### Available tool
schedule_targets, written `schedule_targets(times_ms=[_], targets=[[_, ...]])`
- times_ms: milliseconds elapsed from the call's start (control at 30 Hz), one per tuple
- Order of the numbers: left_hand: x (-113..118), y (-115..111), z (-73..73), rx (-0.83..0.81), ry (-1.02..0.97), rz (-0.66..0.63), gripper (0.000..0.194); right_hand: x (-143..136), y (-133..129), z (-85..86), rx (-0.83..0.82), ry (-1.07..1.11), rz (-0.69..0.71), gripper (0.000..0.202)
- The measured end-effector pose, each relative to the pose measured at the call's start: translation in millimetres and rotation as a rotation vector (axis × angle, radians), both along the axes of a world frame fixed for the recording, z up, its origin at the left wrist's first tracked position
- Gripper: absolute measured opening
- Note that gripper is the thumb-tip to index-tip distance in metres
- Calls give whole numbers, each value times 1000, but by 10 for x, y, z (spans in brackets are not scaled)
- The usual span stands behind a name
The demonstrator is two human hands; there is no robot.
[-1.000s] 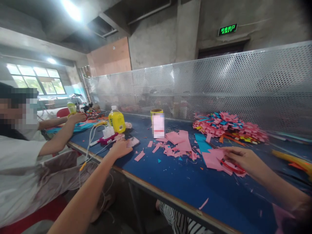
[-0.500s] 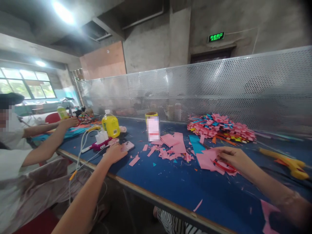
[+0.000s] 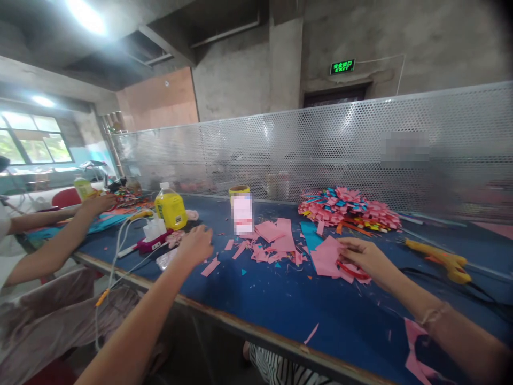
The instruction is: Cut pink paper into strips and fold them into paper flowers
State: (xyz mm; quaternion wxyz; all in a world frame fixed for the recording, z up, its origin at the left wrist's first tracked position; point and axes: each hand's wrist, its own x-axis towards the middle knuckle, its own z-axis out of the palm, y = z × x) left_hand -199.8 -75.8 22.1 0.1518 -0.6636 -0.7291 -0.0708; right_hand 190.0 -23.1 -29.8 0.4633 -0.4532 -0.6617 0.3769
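Note:
My right hand (image 3: 363, 256) is at the right of the blue table, fingers closed on red-handled scissors (image 3: 352, 270). Its fingertips meet the edge of a pink paper sheet (image 3: 326, 256), which overlaps a blue strip of paper (image 3: 309, 234); the scissor blades are hard to make out. My left hand (image 3: 199, 245) hovers over the table left of the pink scraps, fingers bent and apart, with nothing seen in it. A pale shiny thing (image 3: 166, 259) lies beside my left forearm, partly hidden. Pink paper pieces (image 3: 276, 238) lie between my hands.
A phone (image 3: 242, 214) leans on a tape roll (image 3: 239, 189). Nearby are a yellow liquid bottle (image 3: 171, 207), a purple power strip (image 3: 154, 241), a heap of paper strips (image 3: 348, 208) and a yellow glue gun (image 3: 438, 258). At far left a co-worker's arm (image 3: 60, 235) reaches over the table.
My left hand has lifted from the phone it was touching, and that phone no longer shows where it lay. The right hand stays at the scissors. The view has shifted slightly right.

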Motion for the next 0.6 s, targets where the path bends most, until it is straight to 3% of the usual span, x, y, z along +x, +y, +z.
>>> schedule_targets(times_ms=[67,133,233,267,367,467,600], targets=[[548,42,144,44,-194,-346,41,-16,-2,-8,-30,52,68,29],[1117,150,252,6,-445,-579,37,-28,-13,-8,-56,94,116,27],[1780,413,273,-96,-789,-665,35,-35,-30,4,-45,92,116,25],[1922,503,239,-205,-914,-674,35,-36,-33,10,-29,78,110,24],[2133,688,64,-637,-1355,-560,43,-46,-32,18,35,1,101,19],[2144,710,-120,-684,-1527,-504,34,-75,-24,5,91,-78,73,14],[2116,651,-256,-763,-1514,-658,26,-115,-24,-24,121,-89,60,10]])
